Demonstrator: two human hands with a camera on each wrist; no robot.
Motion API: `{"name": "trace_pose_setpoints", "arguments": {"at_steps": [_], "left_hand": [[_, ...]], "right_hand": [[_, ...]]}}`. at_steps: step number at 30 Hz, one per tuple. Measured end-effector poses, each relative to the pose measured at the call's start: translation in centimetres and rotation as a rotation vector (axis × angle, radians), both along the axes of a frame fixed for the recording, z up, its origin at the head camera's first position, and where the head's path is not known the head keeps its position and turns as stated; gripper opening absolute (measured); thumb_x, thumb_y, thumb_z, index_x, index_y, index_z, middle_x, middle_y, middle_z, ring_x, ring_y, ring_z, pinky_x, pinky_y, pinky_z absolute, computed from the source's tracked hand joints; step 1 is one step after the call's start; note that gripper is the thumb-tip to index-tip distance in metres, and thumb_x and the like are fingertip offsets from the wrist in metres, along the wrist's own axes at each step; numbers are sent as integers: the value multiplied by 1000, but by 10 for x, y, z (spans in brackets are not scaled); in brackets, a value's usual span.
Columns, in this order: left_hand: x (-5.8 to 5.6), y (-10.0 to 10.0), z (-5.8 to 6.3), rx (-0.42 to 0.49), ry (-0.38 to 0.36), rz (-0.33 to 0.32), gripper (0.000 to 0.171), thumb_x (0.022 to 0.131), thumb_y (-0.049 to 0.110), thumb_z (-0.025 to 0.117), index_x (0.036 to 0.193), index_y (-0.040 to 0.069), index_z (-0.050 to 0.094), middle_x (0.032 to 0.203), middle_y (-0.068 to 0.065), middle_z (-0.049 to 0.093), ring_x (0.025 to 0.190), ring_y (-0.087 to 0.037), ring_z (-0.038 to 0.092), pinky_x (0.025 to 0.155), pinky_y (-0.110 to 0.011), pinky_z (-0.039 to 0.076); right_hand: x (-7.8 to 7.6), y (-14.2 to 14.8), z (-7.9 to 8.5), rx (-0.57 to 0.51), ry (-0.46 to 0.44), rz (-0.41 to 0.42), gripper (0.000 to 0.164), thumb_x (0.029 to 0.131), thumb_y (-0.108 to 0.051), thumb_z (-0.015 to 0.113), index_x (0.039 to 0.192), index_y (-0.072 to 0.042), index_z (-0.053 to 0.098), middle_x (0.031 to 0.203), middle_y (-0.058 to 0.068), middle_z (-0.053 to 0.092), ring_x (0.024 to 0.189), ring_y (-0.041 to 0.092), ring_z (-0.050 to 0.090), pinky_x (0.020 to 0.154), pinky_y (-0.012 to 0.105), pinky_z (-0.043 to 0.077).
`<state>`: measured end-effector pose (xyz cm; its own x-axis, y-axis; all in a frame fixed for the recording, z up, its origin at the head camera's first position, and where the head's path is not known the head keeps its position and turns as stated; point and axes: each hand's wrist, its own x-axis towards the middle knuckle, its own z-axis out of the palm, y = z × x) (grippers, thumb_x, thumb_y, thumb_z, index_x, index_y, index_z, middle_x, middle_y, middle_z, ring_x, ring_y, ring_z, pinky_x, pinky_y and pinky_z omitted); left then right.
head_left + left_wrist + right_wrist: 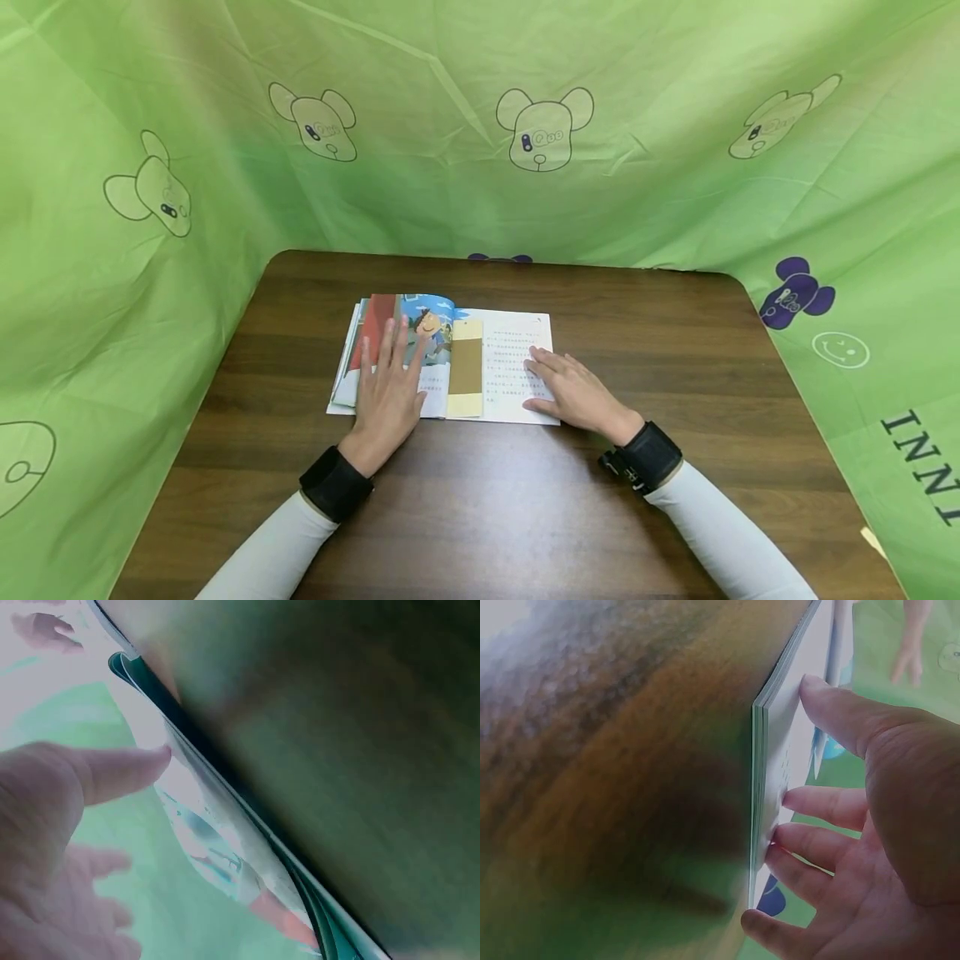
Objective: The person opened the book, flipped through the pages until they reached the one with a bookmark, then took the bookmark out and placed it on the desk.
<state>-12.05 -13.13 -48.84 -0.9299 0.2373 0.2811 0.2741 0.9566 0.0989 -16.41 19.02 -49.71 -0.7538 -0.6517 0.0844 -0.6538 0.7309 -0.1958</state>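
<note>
An open picture book (517, 362) lies on the table. Its left page has a colourful cartoon illustration (429, 325), and its right page carries lines of printed text. Along the fold stands a cream and brown strip (466, 367). My left hand (388, 392) is over the left page with fingers spread and straight; in the left wrist view its thumb (124, 772) touches the page near the lower edge. On the outer part of the right page rests my right hand (577, 392), its fingertips and thumb (832, 705) touching the paper in the right wrist view.
The dark wooden table (480, 517) has rounded far corners. Green cloth (420, 183) printed with bear heads hangs behind it and along both sides. Both wrists wear black bands (651, 457). A small pale object (873, 542) shows at the table's right edge.
</note>
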Motion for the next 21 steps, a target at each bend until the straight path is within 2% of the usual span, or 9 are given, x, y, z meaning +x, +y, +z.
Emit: {"name": "trace_pose_setpoints", "arguments": {"at_steps": [4,8,11,16,21], "left_hand": [[1,1,-1,-72,-55,-59,78,79,22,76,151,20,44,163,-18,20,150,-38,10,114,-65,9],[5,1,-2,-90,-93,-135,76,81,13,72,151,26,44,161,-17,27,148,-40,15,112,-67,15],[8,2,-2,-96,-147,-161,72,85,13,68,151,27,44,162,-14,26,148,-40,17,109,-69,19],[11,3,0,-63,-289,-127,60,96,25,56,154,31,38,165,-9,17,149,-39,12,104,-73,23],[13,4,1,5,-408,-75,60,99,35,50,156,34,32,166,-6,12,150,-39,5,102,-78,19]], "right_hand": [[0,0,1,1,-8,-2,74,86,-51,66,137,1,56,149,22,46,135,35,45,108,57,33],[0,0,2,-3,-11,-2,74,86,-50,67,137,1,56,148,22,46,135,36,45,108,57,34],[-1,0,1,-5,-10,-1,74,86,-50,67,137,2,56,148,22,46,134,36,45,108,58,34],[0,0,0,0,-8,-1,73,86,-50,66,137,2,56,148,22,46,135,36,44,108,58,34],[1,-1,3,4,-5,-2,73,86,-49,67,137,2,56,148,22,46,135,36,44,108,58,34]]}}
